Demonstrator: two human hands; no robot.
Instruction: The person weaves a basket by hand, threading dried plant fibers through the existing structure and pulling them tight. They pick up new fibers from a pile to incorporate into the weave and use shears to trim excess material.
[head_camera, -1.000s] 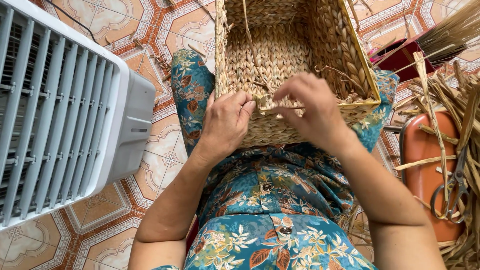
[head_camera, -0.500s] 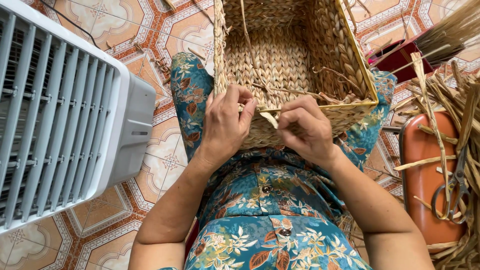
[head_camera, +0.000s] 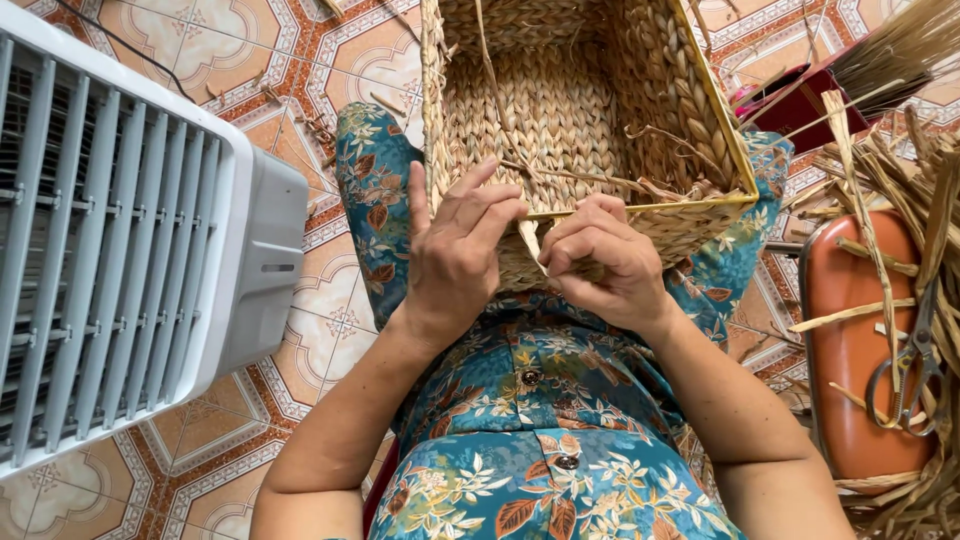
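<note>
A: Where is the basket (head_camera: 590, 110) sitting, and what are the hands doing to it?

B: It is resting across the person's knees, just beyond both hands, with its near rim touching the fingertips. The left hand (head_camera: 455, 250) is pressing against the near wall with fingers partly extended, not closed on anything. The right hand (head_camera: 605, 260) is pinching a flat pale strand (head_camera: 530, 240) between thumb and fingers, directly beside the left hand.

A: How is the strand likely handling?

B: Judging by its look, it is light, dry and pliable, bending without cracking if turned gently (a sharp fold would probably split it). It is best gripped close to the rim, where the right hand is holding it, so the free end is not flapping.

A: And the basket itself?

B: It is appearing light but fairly stiff, since a thin yellow frame (head_camera: 650, 205) is running along the rim. Taking hold at that frame or at the thick braided wall beyond the right hand is giving the firmest purchase.

A: How is it looking?

B: It is rectangular, woven from tan braided fibre, with loose ends sticking out inside. More dried strands (head_camera: 900, 190) and a pair of scissors (head_camera: 905, 365) are lying well to the right of the right hand; a grey fan (head_camera: 130, 240) is standing left of the left hand.
</note>
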